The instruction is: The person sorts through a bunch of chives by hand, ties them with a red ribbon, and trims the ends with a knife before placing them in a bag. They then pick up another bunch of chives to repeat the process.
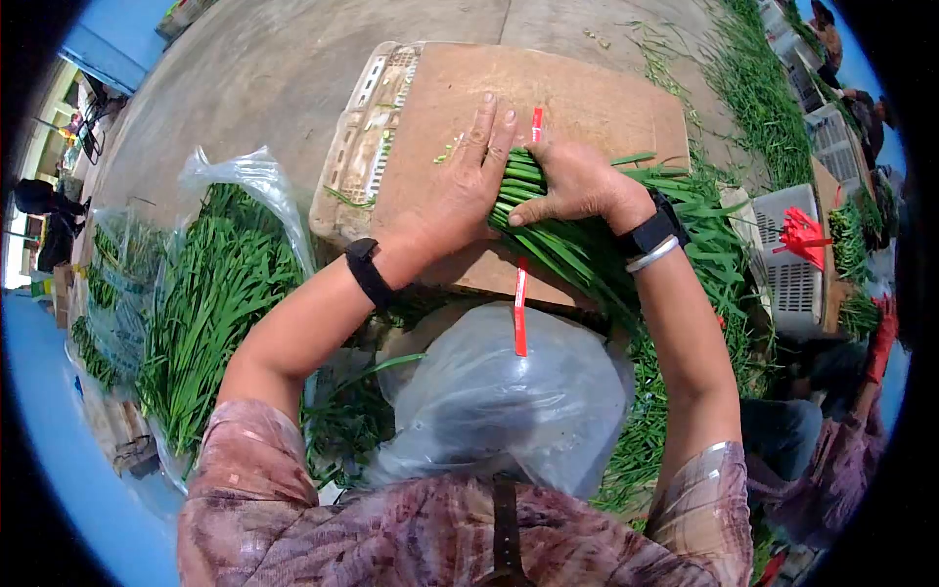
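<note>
A bunch of garlic chives (572, 235) lies across a brown board (548, 83), its stem ends to the left and its leaves trailing right. My right hand (577, 186) is closed over the bunch near the stem ends, thumb on the near side. With fingers stretched out, my left hand (468, 181) presses its palm side against the stem ends. A red strip (520, 308) runs under the bunch; its far end shows beyond my right hand, and its near end hangs over the board's edge.
The board rests on a white plastic crate (367, 127). A plastic bag of chives (225, 303) stands at left, and clear plastic (499, 391) covers my lap. Loose chives (758, 108) lie on the floor at right, near another crate (787, 259) with red strips (804, 238). People sit along the right edge.
</note>
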A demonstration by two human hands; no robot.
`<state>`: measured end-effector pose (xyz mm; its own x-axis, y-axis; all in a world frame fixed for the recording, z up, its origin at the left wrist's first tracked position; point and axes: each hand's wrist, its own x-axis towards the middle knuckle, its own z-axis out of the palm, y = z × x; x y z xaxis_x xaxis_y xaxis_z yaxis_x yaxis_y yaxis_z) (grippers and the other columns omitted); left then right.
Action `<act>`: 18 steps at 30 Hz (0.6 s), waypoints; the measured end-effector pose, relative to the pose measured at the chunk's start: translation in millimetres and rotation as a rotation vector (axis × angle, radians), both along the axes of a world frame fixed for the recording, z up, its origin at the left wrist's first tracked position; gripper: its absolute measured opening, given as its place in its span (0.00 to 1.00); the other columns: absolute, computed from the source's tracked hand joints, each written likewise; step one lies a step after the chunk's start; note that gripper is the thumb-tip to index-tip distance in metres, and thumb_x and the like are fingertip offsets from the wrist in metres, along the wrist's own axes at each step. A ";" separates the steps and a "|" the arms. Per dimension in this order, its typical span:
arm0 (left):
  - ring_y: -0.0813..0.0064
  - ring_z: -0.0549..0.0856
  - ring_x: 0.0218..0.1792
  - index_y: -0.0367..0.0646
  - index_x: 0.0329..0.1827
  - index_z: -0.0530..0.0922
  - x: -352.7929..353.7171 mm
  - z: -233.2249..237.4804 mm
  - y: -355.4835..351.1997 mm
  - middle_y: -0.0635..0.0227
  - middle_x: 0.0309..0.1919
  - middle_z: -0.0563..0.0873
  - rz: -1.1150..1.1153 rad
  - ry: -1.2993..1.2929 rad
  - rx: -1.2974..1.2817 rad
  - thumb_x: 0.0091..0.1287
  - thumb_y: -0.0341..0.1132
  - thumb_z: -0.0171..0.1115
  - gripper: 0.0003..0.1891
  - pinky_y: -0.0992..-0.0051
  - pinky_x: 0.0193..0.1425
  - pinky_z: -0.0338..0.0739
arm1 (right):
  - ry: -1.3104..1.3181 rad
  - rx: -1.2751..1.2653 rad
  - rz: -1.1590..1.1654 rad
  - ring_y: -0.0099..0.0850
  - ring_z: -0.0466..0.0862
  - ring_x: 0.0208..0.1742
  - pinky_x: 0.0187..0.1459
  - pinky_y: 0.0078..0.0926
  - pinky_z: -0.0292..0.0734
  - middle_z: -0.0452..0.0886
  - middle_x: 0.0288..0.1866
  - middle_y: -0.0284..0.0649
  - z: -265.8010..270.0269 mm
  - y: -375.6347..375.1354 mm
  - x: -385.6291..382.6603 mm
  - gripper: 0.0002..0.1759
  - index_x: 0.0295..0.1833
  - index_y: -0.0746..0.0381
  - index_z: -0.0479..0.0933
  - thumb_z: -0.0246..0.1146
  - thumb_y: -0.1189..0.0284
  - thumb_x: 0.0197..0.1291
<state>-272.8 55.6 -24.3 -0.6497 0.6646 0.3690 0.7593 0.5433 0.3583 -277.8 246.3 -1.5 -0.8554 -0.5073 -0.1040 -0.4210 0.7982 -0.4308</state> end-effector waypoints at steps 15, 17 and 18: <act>0.58 0.76 0.57 0.36 0.64 0.58 -23.6 13.6 14.8 0.56 0.54 0.77 0.138 -0.302 -0.537 0.28 0.43 0.81 0.56 0.49 0.66 0.60 | -0.014 -0.135 -0.119 0.46 0.80 0.48 0.50 0.36 0.74 0.79 0.46 0.57 -11.4 7.1 -1.3 0.44 0.58 0.72 0.68 0.73 0.51 0.42; 0.58 0.76 0.57 0.38 0.62 0.60 -25.4 11.7 12.4 0.56 0.55 0.76 0.080 -0.283 -0.533 0.30 0.42 0.81 0.53 0.47 0.65 0.61 | -0.028 -0.241 -0.069 0.45 0.81 0.45 0.47 0.35 0.75 0.80 0.43 0.56 -12.1 10.4 -4.1 0.38 0.54 0.72 0.71 0.71 0.53 0.46; 0.57 0.76 0.56 0.40 0.61 0.61 -26.8 10.8 11.2 0.57 0.55 0.76 0.052 -0.270 -0.531 0.31 0.42 0.81 0.51 0.47 0.64 0.62 | -0.128 -0.277 -0.097 0.44 0.82 0.43 0.45 0.34 0.75 0.81 0.40 0.55 -8.8 11.3 -8.9 0.33 0.51 0.72 0.73 0.69 0.56 0.49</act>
<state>-299.5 66.8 -13.5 -0.7107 0.6780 -0.1879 0.6468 0.7347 0.2047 -286.7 257.6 -10.3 -0.8902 -0.4478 -0.0834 -0.2766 0.6769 -0.6821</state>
